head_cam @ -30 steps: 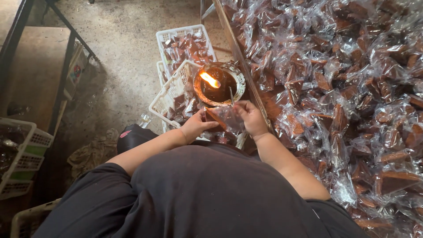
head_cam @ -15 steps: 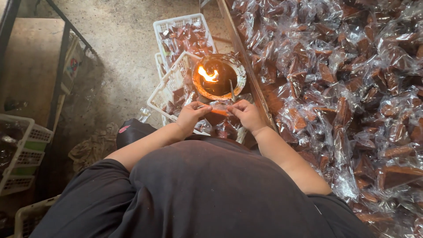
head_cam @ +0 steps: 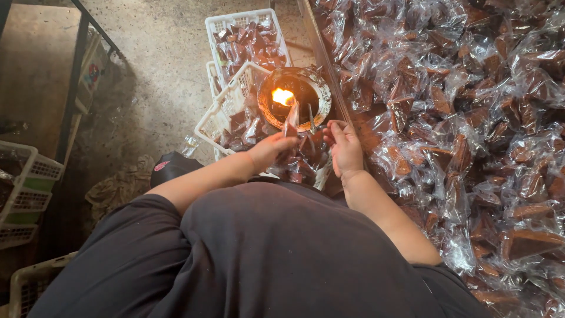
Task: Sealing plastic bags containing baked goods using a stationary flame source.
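Clear plastic around a brown wedge-shaped piece makes up the small packet (head_cam: pixel 292 121) that the left hand (head_cam: pixel 272 150) pinches upright between thumb and fingers, its top edge close beside the flame (head_cam: pixel 283 96). That flame burns in a round metal bowl (head_cam: pixel 321 97), the landmark here. The right hand (head_cam: pixel 345 148) is just right of the packet and below the bowl, fingers curled loosely; whether it grips anything cannot be told. Under both hands, below the bowl, a white plastic basket (head_cam: pixel 220 109) holds more wrapped brown pieces. Above the bowl to its left stands a second white basket (head_cam: pixel 247 36), also filled. Right of the bowl spreads a large heap of wrapped pieces (head_cam: pixel 471 118). Far left of the bowl sit stacked white crates (head_cam: pixel 29 188) on the concrete floor (head_cam: pixel 159 76).
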